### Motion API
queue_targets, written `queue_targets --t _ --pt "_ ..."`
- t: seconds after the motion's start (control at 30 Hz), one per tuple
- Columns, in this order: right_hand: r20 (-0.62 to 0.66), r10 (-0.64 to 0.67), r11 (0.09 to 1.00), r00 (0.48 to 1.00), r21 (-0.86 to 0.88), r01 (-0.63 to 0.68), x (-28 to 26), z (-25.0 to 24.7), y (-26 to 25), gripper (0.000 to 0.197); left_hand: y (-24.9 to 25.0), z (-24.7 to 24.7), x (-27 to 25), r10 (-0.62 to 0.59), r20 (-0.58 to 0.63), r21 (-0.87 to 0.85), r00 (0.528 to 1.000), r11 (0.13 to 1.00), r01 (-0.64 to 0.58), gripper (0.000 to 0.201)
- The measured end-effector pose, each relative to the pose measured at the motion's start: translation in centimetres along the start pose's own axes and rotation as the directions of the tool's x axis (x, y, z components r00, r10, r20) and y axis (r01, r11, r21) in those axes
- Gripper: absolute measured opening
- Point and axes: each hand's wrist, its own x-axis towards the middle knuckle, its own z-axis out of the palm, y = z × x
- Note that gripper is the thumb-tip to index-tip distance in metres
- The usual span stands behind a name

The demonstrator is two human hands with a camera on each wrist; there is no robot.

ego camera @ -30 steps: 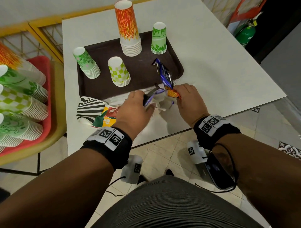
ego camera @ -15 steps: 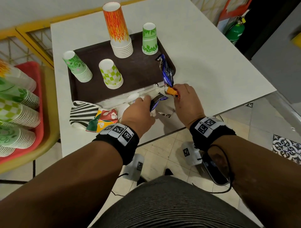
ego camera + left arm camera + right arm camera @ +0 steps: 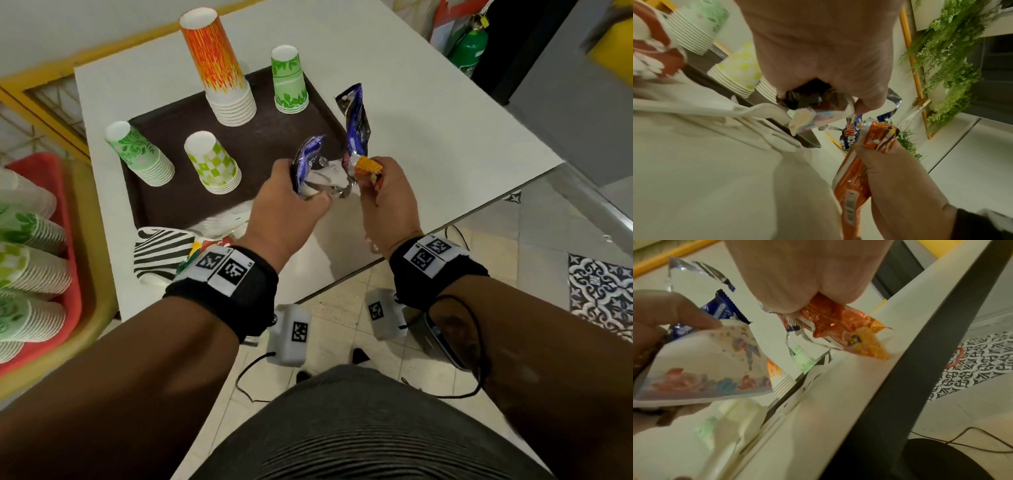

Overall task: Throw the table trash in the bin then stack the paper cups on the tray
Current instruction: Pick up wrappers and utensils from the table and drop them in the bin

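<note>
My left hand (image 3: 305, 192) hovers above the table's near edge and grips a blue wrapper (image 3: 307, 158) with a squashed pastel-print paper cup (image 3: 705, 366). Beside it, my right hand (image 3: 366, 178) pinches an orange wrapper (image 3: 368, 166) together with a long blue wrapper (image 3: 356, 120) that sticks upward. Behind the hands, the brown tray (image 3: 270, 137) carries upside-down cup stacks: orange (image 3: 219, 78), green-leaf (image 3: 289, 80), green-floral (image 3: 138, 154) and checked (image 3: 212, 162). A zebra-striped paper piece (image 3: 161, 250) and white plastic scraps (image 3: 222, 222) lie on the white table (image 3: 428, 137).
A red tray (image 3: 73, 298) at the left holds several cup stacks lying on their sides, on a yellow frame. At the far right stands a green fire extinguisher (image 3: 469, 51). Tiled floor (image 3: 342, 308) lies below the table's near edge. No bin shows.
Both hands have risen off the table with the trash. My left hand has closed round the blue wrapper and squashed cup. The view has shifted slightly.
</note>
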Motion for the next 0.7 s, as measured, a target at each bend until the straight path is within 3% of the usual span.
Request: queue_targets --t 0.2,0.3,0.53,0.7 --pt "-0.166 0.155 0.986 0.974 0.081 -0.143 -0.1 -3.0 0.8 0.022 4.7 4.7 1.3 0.072 0.181 -0.047 0.981 0.997 -0.065 0.03" --pt "-0.284 0.268 0.953 0.921 0.218 -0.21 -0.7 -5.5 2.1 0.024 7.5 8.6 1.0 0.116 0.267 -0.068 0.957 0.993 -0.101 0.029" --pt "-0.435 0.59 0.783 0.68 0.512 -0.353 -3.6 -12.3 7.4 0.028 11.8 17.9 -1.0 0.214 0.468 -0.038 0.858 0.974 -0.222 0.03" --pt "-0.381 0.793 0.569 0.475 0.742 -0.355 -6.8 -16.4 12.5 0.029 14.3 25.4 -2.8 0.221 0.618 -0.011 0.754 0.962 -0.272 0.035"
